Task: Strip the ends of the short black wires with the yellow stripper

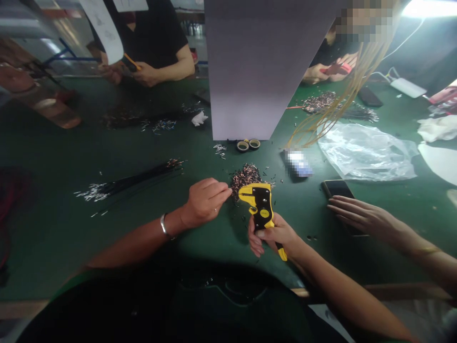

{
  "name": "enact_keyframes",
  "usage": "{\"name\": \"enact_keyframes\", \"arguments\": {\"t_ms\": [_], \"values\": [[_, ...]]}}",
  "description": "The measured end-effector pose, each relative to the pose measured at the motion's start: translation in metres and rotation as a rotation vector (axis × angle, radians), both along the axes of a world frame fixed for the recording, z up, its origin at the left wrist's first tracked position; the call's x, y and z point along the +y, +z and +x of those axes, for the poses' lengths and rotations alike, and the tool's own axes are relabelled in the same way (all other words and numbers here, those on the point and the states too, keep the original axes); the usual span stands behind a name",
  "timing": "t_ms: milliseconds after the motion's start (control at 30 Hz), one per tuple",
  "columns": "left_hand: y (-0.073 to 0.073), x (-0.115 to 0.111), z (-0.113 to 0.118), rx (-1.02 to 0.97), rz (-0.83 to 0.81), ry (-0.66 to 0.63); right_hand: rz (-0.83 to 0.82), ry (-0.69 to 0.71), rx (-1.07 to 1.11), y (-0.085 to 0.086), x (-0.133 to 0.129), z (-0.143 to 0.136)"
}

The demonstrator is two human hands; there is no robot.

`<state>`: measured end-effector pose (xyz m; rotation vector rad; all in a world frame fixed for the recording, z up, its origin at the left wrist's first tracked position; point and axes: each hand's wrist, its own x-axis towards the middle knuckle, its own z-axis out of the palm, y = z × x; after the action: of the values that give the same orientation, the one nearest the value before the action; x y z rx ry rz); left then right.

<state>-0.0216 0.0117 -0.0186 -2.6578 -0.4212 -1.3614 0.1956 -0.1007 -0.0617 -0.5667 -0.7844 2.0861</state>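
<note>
With the right hand [274,234] wrapped around the yellow-and-black stripper [264,202] and the left hand's [206,201] fingertips together near its mouth, any wire there indistinct, work seems partway: clippings [247,174] heap just beyond, bundled wires [143,179] lie leftward.

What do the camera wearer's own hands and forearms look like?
The left hand and right hand wear no gloves, and both forearms are without sleeves. A shiny silver bracelet circles the left one, and the left hand has a small ring. No jewellery shows on the right side.
</note>
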Motion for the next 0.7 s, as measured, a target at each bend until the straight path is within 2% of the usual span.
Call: {"name": "enact_keyframes", "arguments": {"t_ms": [500, 700], "values": [[-0.004, 0.001, 0.001, 0.02, -0.013, 0.015, -0.03, -0.125, -0.137, 0.011, -0.005, -0.008], [-0.006, 0.002, 0.002, 0.029, -0.028, 0.011, -0.023, -0.159, -0.197, 0.006, -0.004, -0.01]]}}
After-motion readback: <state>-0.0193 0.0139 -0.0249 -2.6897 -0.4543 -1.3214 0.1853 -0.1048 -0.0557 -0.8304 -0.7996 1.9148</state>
